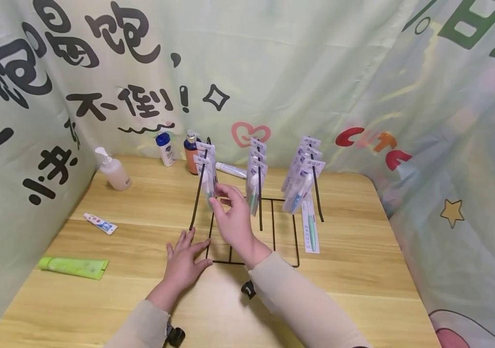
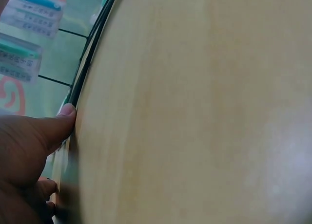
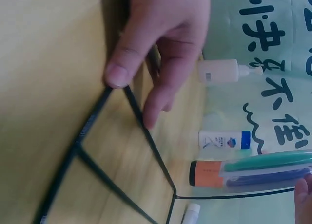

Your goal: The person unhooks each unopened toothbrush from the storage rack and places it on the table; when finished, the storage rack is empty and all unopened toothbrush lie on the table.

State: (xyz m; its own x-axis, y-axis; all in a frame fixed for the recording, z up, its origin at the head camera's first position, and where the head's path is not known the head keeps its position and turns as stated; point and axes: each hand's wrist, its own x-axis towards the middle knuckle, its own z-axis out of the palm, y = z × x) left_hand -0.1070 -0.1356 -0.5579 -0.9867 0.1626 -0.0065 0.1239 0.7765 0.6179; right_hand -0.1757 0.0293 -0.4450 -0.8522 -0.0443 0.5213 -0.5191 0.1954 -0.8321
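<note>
A black wire rack (image 1: 230, 262) stands mid-table with three slanted pegs, each hung with packaged toothbrushes. My left hand (image 1: 185, 251) lies flat with straight fingers at the rack's front left corner. Its thumb (image 2: 63, 116) touches the base wire (image 3: 92, 117). My right hand (image 1: 219, 198) is raised at the left peg and pinches a toothbrush package (image 1: 208, 186) hanging there. One fingertip shows at the package's end (image 3: 273, 170). More packages hang on the middle peg (image 1: 256, 179) and the right peg (image 1: 301, 179). Another package (image 1: 311, 227) lies on the table beside the rack.
A pump bottle (image 1: 114, 171) stands at the back left. A small white bottle (image 1: 166, 149), an orange bottle (image 1: 191, 152) and a white tube (image 1: 231, 169) sit behind the rack. A small toothpaste tube (image 1: 99, 224) and a green tube (image 1: 73, 267) lie at left. Printed curtains enclose three sides.
</note>
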